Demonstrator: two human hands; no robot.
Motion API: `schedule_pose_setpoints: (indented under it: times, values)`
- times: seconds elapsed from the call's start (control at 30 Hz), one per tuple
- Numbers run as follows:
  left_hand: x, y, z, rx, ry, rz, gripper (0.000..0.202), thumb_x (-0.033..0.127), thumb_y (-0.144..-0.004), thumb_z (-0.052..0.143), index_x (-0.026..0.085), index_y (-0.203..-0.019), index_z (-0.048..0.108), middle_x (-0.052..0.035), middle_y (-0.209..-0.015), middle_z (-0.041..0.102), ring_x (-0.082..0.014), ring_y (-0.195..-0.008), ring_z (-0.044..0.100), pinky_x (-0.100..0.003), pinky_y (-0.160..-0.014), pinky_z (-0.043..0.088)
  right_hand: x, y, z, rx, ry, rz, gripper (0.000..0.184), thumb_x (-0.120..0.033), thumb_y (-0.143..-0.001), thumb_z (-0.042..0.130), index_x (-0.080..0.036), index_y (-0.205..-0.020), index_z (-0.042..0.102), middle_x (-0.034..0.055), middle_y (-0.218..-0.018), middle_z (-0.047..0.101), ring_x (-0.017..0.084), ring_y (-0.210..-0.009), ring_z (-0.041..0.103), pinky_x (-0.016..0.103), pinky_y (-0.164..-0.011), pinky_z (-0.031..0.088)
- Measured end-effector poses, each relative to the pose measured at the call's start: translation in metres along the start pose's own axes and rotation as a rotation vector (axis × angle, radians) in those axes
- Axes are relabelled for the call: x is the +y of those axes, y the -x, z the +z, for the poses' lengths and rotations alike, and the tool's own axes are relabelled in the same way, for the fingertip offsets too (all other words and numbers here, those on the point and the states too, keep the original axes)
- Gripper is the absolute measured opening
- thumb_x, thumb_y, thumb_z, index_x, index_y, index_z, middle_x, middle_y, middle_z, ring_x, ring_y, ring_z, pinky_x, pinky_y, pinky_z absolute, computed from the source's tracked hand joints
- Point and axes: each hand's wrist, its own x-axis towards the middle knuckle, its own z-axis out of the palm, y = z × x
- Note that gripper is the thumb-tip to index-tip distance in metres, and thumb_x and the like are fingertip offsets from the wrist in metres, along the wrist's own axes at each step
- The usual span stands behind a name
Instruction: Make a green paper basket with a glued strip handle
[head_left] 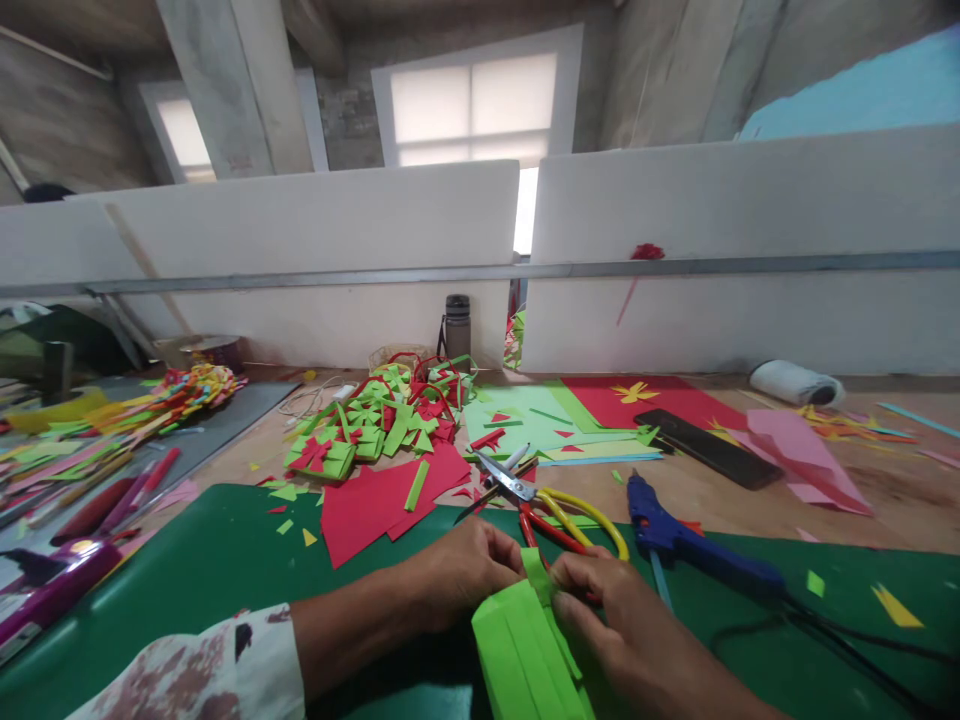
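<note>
Both hands meet low in the middle of the view over a dark green mat (210, 560). My left hand (461, 575) and my right hand (622, 625) pinch a folded light-green paper piece (521, 650), with a narrow strip of it standing up between the fingertips. Fingers of both hands are closed on the paper. Just beyond the fingers lie scissors (540, 500) with red and yellow handles, blades apart. A blue glue gun (690, 540) lies to the right of the scissors, its cord running off to the right.
A heap of green and red paper pieces (382, 420) sits ahead, with red sheets (390, 500) in front. A black phone (709, 445), pink paper (802, 450) and a white roll (795, 382) lie at right. Colourful strips (127, 420) and pens (127, 500) fill the left. White partitions (300, 250) stand behind.
</note>
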Motion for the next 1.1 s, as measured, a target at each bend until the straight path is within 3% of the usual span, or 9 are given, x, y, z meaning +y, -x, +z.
schedule_pose_setpoints:
  times: [0.3,0.57,0.83,1.1]
  values:
    - [-0.001,0.000,0.000,0.002,0.014,0.004,0.011,0.016,-0.045,0.068,0.012,-0.051,0.060,0.0031,-0.044,0.053,-0.0058,-0.038,0.041,-0.020,-0.042,0.030,0.005,0.000,0.001,0.018,-0.039,-0.030,0.018,-0.024,-0.081,0.043,-0.019,-0.066,0.052,-0.0005,-0.067,0.056,0.015,-0.064,0.047,0.027,-0.060,0.034]
    - [-0.003,-0.002,-0.001,0.011,0.018,-0.005,0.013,0.018,-0.043,0.069,0.011,-0.051,0.061,0.0018,-0.044,0.055,-0.0070,-0.038,0.043,-0.021,-0.043,0.032,-0.002,0.000,-0.004,-0.012,-0.008,-0.014,0.021,-0.025,-0.082,0.041,-0.019,-0.064,0.050,-0.0005,-0.066,0.057,0.016,-0.066,0.048,0.027,-0.061,0.032]
    - [-0.005,-0.003,-0.002,-0.037,0.000,0.002,0.027,0.026,-0.040,0.079,0.010,-0.055,0.063,0.0006,-0.050,0.058,-0.0075,-0.040,0.045,-0.022,-0.045,0.034,-0.009,-0.001,-0.002,0.020,0.074,0.032,0.022,-0.028,-0.081,0.040,-0.019,-0.061,0.043,0.0003,-0.063,0.055,0.017,-0.067,0.046,0.030,-0.065,0.032]
    - [-0.002,-0.001,0.000,-0.022,0.004,0.011,0.018,0.019,-0.042,0.074,0.011,-0.053,0.063,0.0018,-0.046,0.057,-0.0070,-0.038,0.043,-0.021,-0.043,0.033,-0.010,0.002,-0.003,0.008,0.038,-0.009,0.018,-0.024,-0.080,0.039,-0.019,-0.064,0.044,-0.0010,-0.064,0.054,0.016,-0.065,0.048,0.029,-0.063,0.033]
